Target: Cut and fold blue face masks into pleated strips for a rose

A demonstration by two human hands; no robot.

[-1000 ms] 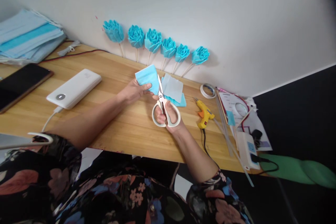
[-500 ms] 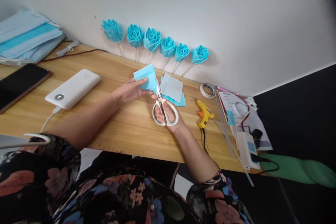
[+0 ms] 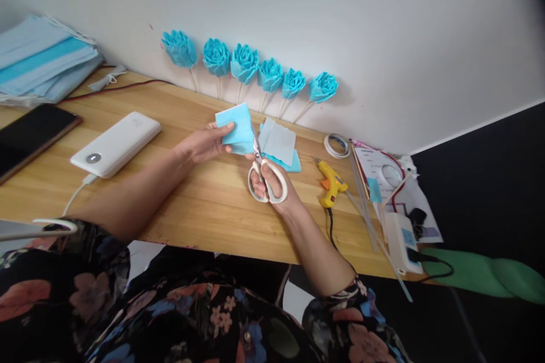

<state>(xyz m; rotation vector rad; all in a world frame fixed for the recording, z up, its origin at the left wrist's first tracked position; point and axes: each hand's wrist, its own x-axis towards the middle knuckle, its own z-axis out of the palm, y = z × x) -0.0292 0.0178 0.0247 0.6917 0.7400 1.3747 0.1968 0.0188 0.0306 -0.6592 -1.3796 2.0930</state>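
My left hand [image 3: 203, 144] pinches a light blue folded sheet [image 3: 235, 126] and holds it just above the wooden desk [image 3: 187, 204]. My right hand [image 3: 272, 184] grips white-handled scissors [image 3: 264, 177], fingers through the loops. The blades meet the sheet's right edge. Right of the blades, a pale blue sheet [image 3: 277, 140] lies on a small stack of blue pieces on the desk.
Several blue paper roses on sticks [image 3: 244, 65] lean against the wall. A white power bank [image 3: 116, 143], a dark phone [image 3: 29, 136] and stacked blue face masks [image 3: 40, 62] lie left. A yellow glue gun [image 3: 332, 184], a tape roll [image 3: 336, 146], sticks and papers lie right.
The scissor blades have closed further into the blue sheet. My left hand has shifted the sheet slightly left and turned it a little.
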